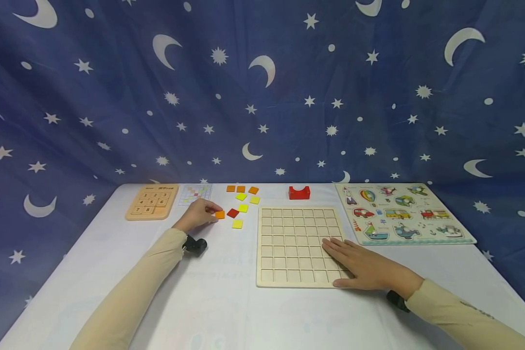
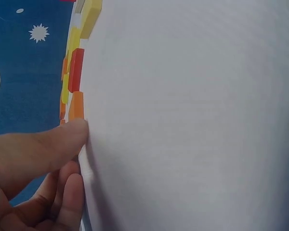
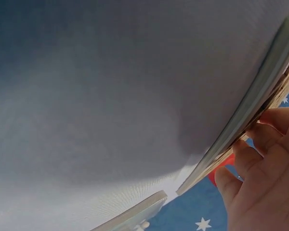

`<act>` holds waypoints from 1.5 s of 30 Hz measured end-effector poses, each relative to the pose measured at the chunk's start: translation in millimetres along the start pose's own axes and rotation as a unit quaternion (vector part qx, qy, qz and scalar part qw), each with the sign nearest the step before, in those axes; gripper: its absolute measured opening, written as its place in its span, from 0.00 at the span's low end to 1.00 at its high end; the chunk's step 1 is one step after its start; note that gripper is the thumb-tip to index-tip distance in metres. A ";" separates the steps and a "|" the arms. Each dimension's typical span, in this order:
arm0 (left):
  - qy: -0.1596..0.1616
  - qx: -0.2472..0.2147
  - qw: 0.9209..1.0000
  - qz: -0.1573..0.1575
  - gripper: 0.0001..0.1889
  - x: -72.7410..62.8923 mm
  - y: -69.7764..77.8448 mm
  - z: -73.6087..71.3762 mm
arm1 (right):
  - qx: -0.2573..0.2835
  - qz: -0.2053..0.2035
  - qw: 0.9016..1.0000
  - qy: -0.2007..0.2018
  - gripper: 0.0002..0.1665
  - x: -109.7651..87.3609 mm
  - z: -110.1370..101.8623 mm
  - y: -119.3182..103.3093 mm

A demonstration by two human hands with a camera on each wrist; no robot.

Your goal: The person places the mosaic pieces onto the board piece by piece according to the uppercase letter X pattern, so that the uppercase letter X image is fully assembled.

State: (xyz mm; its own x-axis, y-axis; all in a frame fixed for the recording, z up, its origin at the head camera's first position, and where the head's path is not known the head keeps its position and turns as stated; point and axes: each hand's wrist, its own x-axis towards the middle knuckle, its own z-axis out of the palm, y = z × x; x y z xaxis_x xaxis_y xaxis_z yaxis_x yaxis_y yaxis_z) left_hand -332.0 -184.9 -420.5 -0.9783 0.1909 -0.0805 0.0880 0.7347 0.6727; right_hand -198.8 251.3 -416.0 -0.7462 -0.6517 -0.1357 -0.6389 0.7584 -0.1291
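Note:
At the left side of the loose tiles, my left hand (image 1: 199, 215) pinches an orange square tile (image 1: 220, 215) between thumb and fingers. In the left wrist view the thumb (image 2: 62, 139) lies at the near end of that orange tile (image 2: 76, 103), with the other fingers curled below. A red tile (image 1: 233, 213) lies just right of it. My right hand (image 1: 363, 265) rests with straight fingers on the right part of a wooden grid board (image 1: 290, 250), its thumb by the front edge. In the right wrist view the fingers lie along the board's edge.
Several yellow tiles (image 1: 237, 224) and orange tiles (image 1: 241, 189) lie behind and right of the left hand. A red block with a curved notch (image 1: 299, 194) stands behind the board. A number puzzle (image 1: 133, 212) and pattern sheet (image 1: 183, 198) lie left, a picture puzzle (image 1: 413, 214) right.

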 end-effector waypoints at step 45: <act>0.015 -0.002 1.000 0.015 0.14 -1.0 0.9 0.6 | -0.013 -0.022 1.000 0.008 0.52 -0.1 -1.8 -7.1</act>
State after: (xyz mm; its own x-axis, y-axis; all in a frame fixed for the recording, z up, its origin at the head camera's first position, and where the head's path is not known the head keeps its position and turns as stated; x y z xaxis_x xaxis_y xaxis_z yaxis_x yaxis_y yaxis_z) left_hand -330.8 -184.1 -420.2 -0.9805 0.1927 -0.0379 0.1166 0.7266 0.6771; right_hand -194.5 246.1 -413.4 -0.7198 -0.6845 -0.1153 -0.6758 0.7290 -0.1087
